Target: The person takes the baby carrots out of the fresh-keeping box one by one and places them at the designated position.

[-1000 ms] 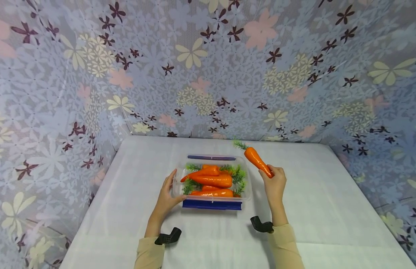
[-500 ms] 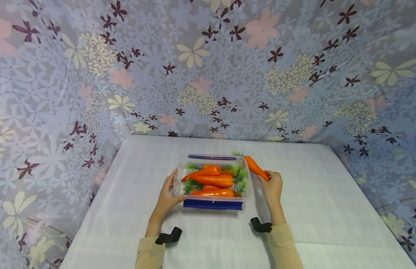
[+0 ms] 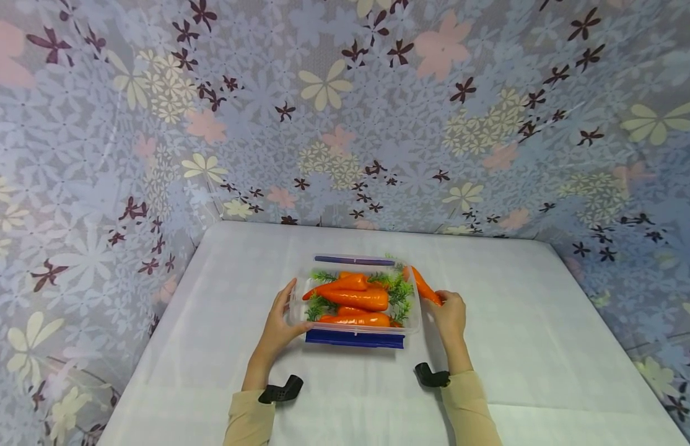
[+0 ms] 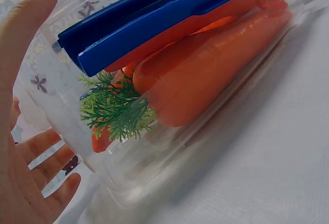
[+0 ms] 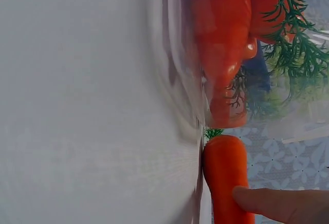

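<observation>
A clear plastic container point(image 3: 412, 314) holds several orange carrots point(image 3: 356, 300) with green tops. At its left side, my left hand point(image 3: 276, 328) spans the corner, thumb at the near rim and fingers along the left wall; in the left wrist view the hand point(image 4: 23, 147) shows beside the clear wall. Just right of the container, my right hand point(image 3: 449, 314) holds a single carrot point(image 3: 425, 288) by its narrow end. That carrot point(image 5: 226, 167) is low at the tabletop outside the container in the right wrist view, its leafy top mostly hidden, one finger point(image 5: 280, 203) against it.
Blue latch flaps stand out from the container's near side point(image 3: 354, 338) and far side point(image 3: 354, 261). A white cloth covers the table point(image 3: 545, 334). Flower-patterned fabric point(image 3: 345, 124) rises behind and at both sides. Black devices point(image 3: 282, 390) are worn on both wrists.
The carrot in my right hand has come down and toward me, from above the container's far right corner to low beside its right wall. My left hand has kept its place.
</observation>
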`<state>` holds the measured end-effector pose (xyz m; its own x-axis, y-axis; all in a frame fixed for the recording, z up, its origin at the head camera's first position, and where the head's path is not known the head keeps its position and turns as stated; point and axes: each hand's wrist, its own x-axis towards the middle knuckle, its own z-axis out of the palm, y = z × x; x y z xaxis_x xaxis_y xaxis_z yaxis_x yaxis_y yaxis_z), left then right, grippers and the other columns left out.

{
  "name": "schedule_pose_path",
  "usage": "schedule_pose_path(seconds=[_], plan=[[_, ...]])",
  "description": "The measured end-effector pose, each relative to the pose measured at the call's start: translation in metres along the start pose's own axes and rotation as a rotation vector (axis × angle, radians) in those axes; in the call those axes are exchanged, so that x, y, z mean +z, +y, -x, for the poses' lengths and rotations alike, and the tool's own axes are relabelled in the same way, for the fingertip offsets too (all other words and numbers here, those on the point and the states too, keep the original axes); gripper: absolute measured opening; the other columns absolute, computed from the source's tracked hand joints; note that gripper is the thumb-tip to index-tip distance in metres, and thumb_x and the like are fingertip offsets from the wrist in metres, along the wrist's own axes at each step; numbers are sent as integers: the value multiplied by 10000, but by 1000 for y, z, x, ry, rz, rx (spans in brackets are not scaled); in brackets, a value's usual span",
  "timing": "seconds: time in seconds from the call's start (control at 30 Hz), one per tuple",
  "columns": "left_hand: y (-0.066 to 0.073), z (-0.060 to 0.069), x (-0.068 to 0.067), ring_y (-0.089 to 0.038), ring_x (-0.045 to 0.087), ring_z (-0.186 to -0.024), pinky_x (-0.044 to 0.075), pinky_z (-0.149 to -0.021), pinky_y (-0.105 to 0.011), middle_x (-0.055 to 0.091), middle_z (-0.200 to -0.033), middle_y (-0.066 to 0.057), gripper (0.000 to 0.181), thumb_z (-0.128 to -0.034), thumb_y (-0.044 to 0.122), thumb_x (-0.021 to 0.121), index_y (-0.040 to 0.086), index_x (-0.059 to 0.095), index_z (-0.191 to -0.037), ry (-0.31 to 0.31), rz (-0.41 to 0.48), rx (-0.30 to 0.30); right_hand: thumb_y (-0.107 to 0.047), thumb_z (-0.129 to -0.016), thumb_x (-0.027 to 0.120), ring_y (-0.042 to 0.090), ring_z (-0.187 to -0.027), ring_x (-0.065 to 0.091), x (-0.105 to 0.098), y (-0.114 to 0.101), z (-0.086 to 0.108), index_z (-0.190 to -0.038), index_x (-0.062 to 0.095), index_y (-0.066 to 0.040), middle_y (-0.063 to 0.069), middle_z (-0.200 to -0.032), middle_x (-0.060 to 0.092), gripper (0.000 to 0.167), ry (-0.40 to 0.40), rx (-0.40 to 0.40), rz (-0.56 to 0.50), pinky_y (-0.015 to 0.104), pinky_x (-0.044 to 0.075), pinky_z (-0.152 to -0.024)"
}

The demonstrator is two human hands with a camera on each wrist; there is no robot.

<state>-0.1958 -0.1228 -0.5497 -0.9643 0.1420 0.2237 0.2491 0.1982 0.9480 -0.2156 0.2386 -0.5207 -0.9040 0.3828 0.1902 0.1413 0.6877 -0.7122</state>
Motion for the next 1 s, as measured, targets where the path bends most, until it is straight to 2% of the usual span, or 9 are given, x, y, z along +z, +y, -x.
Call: schedule_pose_path(seconds=[0.13,0.37,0.7,0.83,1.0], plan=[[5,0,0,-423,332,-1354,272,-1093,-619,284,-1521,-219,969,-728,107,783,146,230,-1523,-15,10,-15,-113,-770,712,390,-848,611,-1,0,1,-1046,665,112,314,-977,641,359,-56,47,20,430,480,-711],[36,6,-4,-462,321,-1341,274,-1087,-618,274,-1512,-262,942,-736,89,761,77,231,-1515,-35,16,-18,-133,-784,723,389,-830,619,-2,-1,1,-1040,655,123,303,-953,662,369,-119,57,77,458,490,-717],[38,7,-4,-477,304,-1342,257,-1091,-628,263,-1513,-270,937,-741,87,757,105,234,-1518,-35,29,-23,-175,-800,709,396,-879,628,-4,-1,1,-1108,637,101,289,-1009,662,420,-157,80,119,492,497,-751],[38,7,-3,-481,307,-1336,257,-1092,-630,263,-1513,-272,934,-743,67,751,103,230,-1518,-38,37,-29,-187,-811,688,396,-897,626,-6,-4,1,-1143,626,85,278,-1032,656,434,-139,65,113,486,498,-742],[39,7,-4,-471,312,-1338,262,-1098,-616,265,-1514,-265,939,-741,67,755,115,231,-1519,-34,31,-39,-141,-812,692,393,-899,621,-10,-13,0,-1100,657,70,269,-1008,662,358,-20,-30,48,489,489,-755]])
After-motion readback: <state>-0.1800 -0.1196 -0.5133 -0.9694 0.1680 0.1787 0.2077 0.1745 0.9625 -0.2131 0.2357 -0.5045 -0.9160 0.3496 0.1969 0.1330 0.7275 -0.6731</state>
